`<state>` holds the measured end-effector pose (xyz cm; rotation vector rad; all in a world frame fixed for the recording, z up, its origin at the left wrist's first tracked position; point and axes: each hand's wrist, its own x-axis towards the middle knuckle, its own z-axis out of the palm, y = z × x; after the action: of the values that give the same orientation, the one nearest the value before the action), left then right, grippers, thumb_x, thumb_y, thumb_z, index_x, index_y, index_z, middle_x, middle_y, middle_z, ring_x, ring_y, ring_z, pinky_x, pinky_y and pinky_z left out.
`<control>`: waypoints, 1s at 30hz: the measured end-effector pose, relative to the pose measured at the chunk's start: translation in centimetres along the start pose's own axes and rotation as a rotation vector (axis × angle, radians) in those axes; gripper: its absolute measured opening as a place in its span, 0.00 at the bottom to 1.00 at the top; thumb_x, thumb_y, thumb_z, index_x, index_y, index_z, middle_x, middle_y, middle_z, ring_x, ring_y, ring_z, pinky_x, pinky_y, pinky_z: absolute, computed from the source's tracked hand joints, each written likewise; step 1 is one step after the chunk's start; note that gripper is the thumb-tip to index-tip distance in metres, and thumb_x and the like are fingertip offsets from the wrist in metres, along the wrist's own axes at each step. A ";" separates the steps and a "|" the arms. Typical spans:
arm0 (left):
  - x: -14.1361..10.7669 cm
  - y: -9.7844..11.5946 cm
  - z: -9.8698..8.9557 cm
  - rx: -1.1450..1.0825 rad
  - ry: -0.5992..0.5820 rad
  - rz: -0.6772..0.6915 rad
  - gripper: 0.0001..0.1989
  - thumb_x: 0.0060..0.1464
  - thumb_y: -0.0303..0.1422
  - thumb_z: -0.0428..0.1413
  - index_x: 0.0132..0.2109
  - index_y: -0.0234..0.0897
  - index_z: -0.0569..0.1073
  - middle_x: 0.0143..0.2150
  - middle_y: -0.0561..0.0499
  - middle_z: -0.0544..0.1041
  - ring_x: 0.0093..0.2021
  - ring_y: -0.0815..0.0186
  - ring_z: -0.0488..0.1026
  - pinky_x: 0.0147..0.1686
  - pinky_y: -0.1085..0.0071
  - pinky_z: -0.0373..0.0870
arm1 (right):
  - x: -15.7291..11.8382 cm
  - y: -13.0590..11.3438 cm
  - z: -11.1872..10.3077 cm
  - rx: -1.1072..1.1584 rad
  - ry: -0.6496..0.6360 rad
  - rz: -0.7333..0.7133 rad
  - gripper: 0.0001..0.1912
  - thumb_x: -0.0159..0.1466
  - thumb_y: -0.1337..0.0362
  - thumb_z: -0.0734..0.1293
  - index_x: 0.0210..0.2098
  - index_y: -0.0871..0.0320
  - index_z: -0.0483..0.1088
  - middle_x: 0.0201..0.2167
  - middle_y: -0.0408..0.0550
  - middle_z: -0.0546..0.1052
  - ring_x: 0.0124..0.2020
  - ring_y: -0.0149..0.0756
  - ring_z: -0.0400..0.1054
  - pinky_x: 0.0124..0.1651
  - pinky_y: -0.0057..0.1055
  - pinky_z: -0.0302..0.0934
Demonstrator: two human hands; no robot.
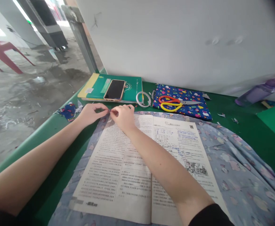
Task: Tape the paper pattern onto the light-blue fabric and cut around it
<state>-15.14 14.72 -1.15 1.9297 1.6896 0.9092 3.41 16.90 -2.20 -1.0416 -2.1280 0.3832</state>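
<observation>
An open printed book (137, 175) lies flat on a grey-blue patterned cloth (236, 166), with pen marks on its right page. At the book's far left corner, my left hand (91, 113) and my right hand (124, 118) meet with thumb and finger pinched. Something small and dark sits between the fingertips, too small to make out; the cloth's edge runs just below. My right forearm crosses both pages. Just past my hands, a phone (114, 89) rests on a green book (134, 82), beside a roll of clear tape (143, 99).
Scissors (172, 104) with red and yellow handles lie on a folded blue patterned cloth (194, 113). A blue patterned scrap (68, 110) is near the green table's (40, 138) left edge. A purple bottle (257, 92) leans at the right against the white wall (175, 40). Paper scraps (221, 115) lie about.
</observation>
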 end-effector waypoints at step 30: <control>-0.4 2.2 1.0 0.090 0.144 -0.080 0.12 0.49 0.42 0.56 0.33 0.39 0.76 0.35 0.52 0.79 0.35 0.62 0.74 0.40 0.70 0.68 | 0.0 -0.2 -0.5 0.077 -0.022 0.066 0.09 0.65 0.61 0.63 0.31 0.54 0.74 0.33 0.40 0.79 0.40 0.35 0.68 0.52 0.38 0.48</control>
<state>-12.87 14.01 -0.42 1.8774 1.9057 0.9780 3.64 16.80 -1.79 -1.0698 -2.0854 0.5061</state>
